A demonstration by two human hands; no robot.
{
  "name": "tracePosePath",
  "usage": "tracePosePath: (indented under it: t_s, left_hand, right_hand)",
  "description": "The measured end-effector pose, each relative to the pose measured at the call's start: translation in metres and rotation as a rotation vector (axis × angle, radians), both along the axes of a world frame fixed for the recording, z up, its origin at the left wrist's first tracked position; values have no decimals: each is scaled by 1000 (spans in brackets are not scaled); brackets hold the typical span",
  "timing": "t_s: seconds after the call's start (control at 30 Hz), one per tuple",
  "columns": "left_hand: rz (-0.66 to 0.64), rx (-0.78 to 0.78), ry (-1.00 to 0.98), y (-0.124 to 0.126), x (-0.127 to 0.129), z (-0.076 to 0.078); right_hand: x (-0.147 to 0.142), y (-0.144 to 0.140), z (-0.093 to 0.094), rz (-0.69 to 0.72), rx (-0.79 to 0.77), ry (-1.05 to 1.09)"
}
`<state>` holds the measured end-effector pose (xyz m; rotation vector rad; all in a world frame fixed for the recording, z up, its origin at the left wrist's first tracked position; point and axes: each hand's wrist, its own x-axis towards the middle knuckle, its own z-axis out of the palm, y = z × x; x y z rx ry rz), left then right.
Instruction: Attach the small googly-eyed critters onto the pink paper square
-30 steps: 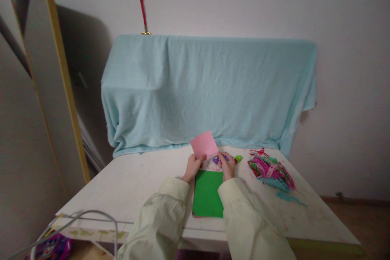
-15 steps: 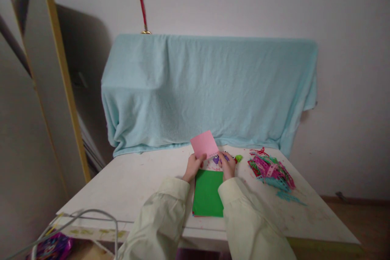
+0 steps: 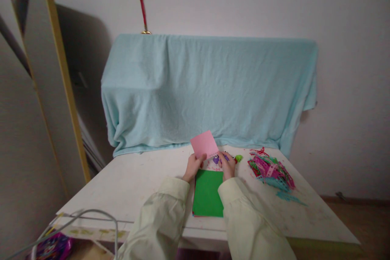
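Observation:
My left hand (image 3: pixel 192 167) pinches the lower left edge of a pink paper sheet (image 3: pixel 204 144) that stands tilted up above the table. My right hand (image 3: pixel 228 165) grips a small purple tool (image 3: pixel 217 159), seemingly a paper punch, at the sheet's lower right edge. Small cut holes run along that edge. A stack of coloured paper with a green sheet (image 3: pixel 208 193) on top lies flat between my wrists. Pale sleeves cover both arms.
A white table (image 3: pixel 131 183) carries a heap of pink, green and blue paper scraps (image 3: pixel 269 170) at the right and a small green object (image 3: pixel 239 157). A light blue cloth (image 3: pixel 207 89) drapes something behind. A mirror (image 3: pixel 45 73) leans at the left; a wire frame (image 3: pixel 91 215) is below.

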<state>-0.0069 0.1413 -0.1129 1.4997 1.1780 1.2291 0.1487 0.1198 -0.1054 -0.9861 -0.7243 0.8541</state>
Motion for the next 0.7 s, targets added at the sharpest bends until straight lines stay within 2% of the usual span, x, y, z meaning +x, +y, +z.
tracePosePath:
  t_s: [0.43, 0.7]
  left_hand:
    - [0, 45, 5, 1, 1, -3]
    - [-1, 20, -3, 2, 1, -4]
  right_hand:
    - [0, 1, 0, 17, 3, 11]
    - [-1, 1, 0, 25, 12, 23]
